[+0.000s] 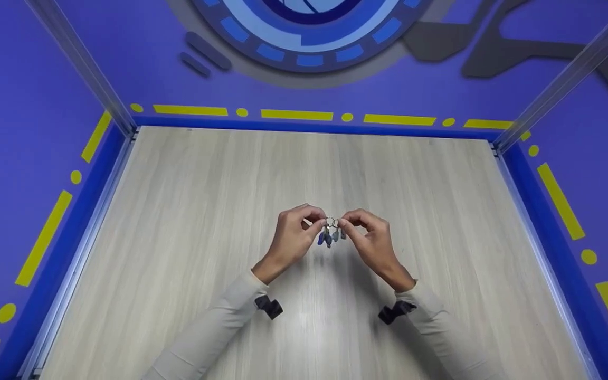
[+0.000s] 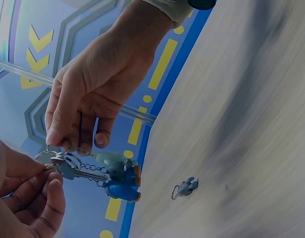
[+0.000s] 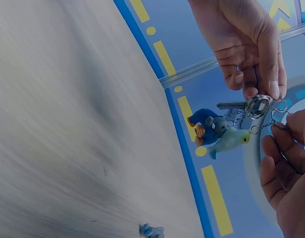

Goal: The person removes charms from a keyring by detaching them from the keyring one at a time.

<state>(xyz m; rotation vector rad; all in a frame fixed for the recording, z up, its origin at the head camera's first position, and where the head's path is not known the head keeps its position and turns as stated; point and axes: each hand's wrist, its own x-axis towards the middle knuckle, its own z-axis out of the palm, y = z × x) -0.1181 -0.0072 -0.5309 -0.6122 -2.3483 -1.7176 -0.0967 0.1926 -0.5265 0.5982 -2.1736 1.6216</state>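
My left hand and right hand are raised close together, each pinching a metal ring of one key bunch. In the left wrist view, my left fingers grip a ring beside a metal key, and my right hand pinches a thin ring above it. Small figures hang on chains: one blue with orange feet, one grey, one pale green. Separate from the bunch, a small grey-blue figure with a ring shows against the tabletop; the right wrist view catches part of it.
The light wood tabletop lies beneath both hands. Blue walls with yellow marks stand behind it and at both sides, with metal posts at the back corners. Each wrist carries a small black camera.
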